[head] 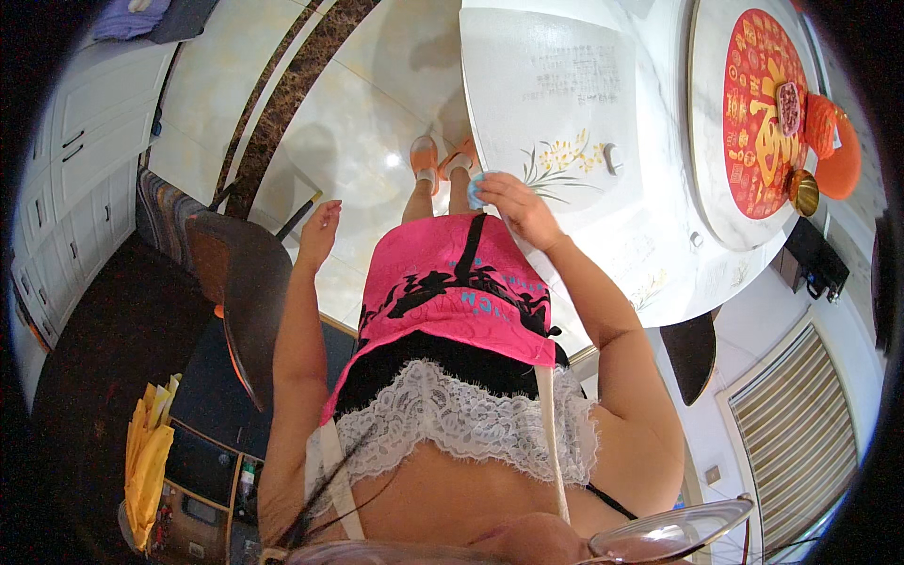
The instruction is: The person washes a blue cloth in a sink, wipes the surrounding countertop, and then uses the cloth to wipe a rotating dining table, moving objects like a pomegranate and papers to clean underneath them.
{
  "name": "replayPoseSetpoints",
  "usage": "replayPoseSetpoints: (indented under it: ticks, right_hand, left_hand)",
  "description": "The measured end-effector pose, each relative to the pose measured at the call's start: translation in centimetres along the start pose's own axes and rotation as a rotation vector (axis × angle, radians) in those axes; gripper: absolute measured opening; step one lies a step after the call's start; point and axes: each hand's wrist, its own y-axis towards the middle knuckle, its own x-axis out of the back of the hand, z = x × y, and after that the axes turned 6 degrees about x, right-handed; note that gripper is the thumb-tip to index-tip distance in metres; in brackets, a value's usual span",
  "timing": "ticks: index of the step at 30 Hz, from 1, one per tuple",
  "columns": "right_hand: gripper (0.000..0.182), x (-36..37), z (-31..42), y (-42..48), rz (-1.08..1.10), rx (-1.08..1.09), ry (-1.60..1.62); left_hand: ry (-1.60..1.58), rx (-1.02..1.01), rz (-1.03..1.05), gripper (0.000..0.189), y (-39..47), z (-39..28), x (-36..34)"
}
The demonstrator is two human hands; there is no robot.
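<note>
My right hand (521, 205) grips a light-blue cloth (477, 191) at the near edge of the table. Under and beside that hand, a pale tablecloth (522, 120) printed with yellow flowers covers the tabletop and hangs over its edge. To the left, away from the table, my left hand (322, 229) is raised over the tiled floor with nothing in it, its fingers bent loosely. A pink apron (452, 282) with black print covers my lap, between the two hands.
On the table, a round turntable (706, 141) bears a red mat, a small dish (789, 109) and a golden bowl (804, 193). A dark chair (247, 282) stands at the left, near white cabinets (106, 127). Another dark chair (688, 357) is partly under the table.
</note>
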Motion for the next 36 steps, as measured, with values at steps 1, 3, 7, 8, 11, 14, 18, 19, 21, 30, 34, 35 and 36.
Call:
replayPoseSetpoints:
  ticks: [1,3,7,8,11,14,18,19,21,30,34,35,36]
  right_hand:
    - [0.033,0.8,-0.7,-0.1,-0.033,-0.042,0.063]
    - [0.035,2.9,-4.5,1.4,-0.173,-0.034,-0.052]
    - [0.042,11.0,-8.6,11.6,-0.812,-0.305,-0.526]
    - [0.041,10.7,-10.5,11.8,-0.818,-0.396,-0.469]
    - [0.036,5.0,-7.7,11.9,-0.692,-0.252,-0.388]
    - [0.029,-0.5,-0.5,4.6,-0.45,-0.254,-0.236]
    - [0.035,-3.1,3.7,-6.3,-0.385,-0.189,-0.251]
    - [0.034,-2.9,3.8,-7.9,-0.458,-0.249,-0.268]
    - [0.032,-2.4,3.8,-10.2,-0.605,-0.363,-0.296]
    - [0.031,4.8,-1.7,-6.5,-1.275,-0.751,-0.481]
    - [0.035,3.8,-3.8,2.3,-1.056,-0.565,-0.435]
    - [0.037,2.0,-3.7,4.0,-0.822,-0.514,-0.374]
    - [0.035,-0.3,-3.4,4.2,-0.778,-0.359,-0.42]
  left_hand:
    - [0.006,-0.004,0.006,0.029,0.0,-0.3,0.1]
    - [0.027,-0.02,0.014,0.029,0.2,-0.4,0.1]
    - [0.091,-0.099,0.061,0.028,1.4,-2.2,0.8]
    - [0.115,-0.129,0.084,0.028,1.5,-3.6,1.0]
    - [0.194,-0.118,0.118,0.028,1.4,-6.3,0.9]
    - [0.199,-0.302,0.125,0.027,1.4,-12.6,-1.3]
    - [0.37,-0.836,0.212,0.028,0.1,-24.9,-9.6]
    - [0.391,-1.001,0.294,0.03,0.0,-27.3,-12.5]
    - [0.49,-1.19,0.408,0.035,0.5,-31.2,-18.8]
    - [0.801,-1.29,0.296,0.03,3.6,-38.2,-22.3]
    - [0.645,-0.835,0.18,0.033,2.9,-37.3,-12.7]
    - [0.659,-0.792,0.138,0.034,3.8,-36.7,-9.9]
    - [0.637,-0.753,0.088,0.034,3.6,-36.3,-7.4]
